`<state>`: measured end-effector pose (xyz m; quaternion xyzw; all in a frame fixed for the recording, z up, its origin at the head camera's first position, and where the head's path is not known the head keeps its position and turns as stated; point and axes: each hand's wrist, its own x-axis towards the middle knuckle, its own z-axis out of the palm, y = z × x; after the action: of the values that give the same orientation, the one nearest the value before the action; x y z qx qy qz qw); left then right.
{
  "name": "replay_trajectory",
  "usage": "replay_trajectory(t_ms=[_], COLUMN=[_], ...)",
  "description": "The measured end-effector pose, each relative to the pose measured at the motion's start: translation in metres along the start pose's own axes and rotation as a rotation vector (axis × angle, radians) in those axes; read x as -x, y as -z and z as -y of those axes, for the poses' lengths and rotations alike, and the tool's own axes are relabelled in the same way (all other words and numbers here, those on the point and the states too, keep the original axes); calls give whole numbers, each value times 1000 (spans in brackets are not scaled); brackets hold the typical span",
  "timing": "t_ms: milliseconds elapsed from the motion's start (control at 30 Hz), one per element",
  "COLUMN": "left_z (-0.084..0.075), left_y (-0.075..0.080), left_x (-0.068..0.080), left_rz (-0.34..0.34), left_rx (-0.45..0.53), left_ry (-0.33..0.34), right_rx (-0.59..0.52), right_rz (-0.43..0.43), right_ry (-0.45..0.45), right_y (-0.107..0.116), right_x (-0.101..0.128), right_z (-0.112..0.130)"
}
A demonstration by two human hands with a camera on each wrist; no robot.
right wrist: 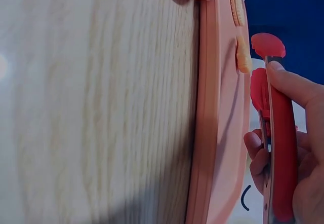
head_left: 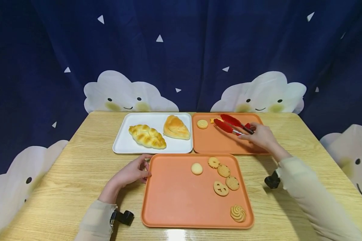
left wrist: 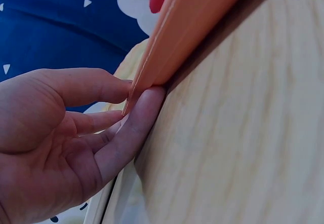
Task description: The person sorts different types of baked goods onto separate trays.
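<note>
Right hand [head_left: 260, 137] grips red tongs [head_left: 223, 126] by the handles, tips free near small cookie [right wrist: 243, 58] in far right tray [head_left: 209, 142]. Left hand [head_left: 135, 170] pinches the near tray [head_left: 175, 194] by left rim, probably steadying it.

Red-tipped tongs [head_left: 226, 128], spread apart, above the far orange tray [head_left: 211, 142]

The table [head_left: 78, 160] carries one white tray [head_left: 155, 121], two orange trays [head_left: 181, 194].

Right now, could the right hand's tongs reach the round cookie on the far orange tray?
Probably yes: the right hand holds the red tongs, tips apart, above that tray, and only a small, low yellow piece lies between them and the round cookie.
</note>
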<state>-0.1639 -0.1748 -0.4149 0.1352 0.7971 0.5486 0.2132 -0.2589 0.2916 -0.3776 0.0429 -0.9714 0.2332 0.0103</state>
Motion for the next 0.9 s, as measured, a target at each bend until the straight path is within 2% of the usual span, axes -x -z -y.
replay_trajectory(t_ms=[267, 533, 900], left_z=[-1, -1, -1], left_y=[0, 2, -1], left_x=[1, -1, 0], left_rz=[3, -5, 5], left_rx=[-5, -12, -3], left_ry=[-4, -9, -9], right_rx=[37, 61, 38], right_rz=[-6, -52, -31], right_ry=[51, 165, 309], right_y=[12, 15, 14], right_x=[21, 39, 71], right_z=[-1, 4, 22])
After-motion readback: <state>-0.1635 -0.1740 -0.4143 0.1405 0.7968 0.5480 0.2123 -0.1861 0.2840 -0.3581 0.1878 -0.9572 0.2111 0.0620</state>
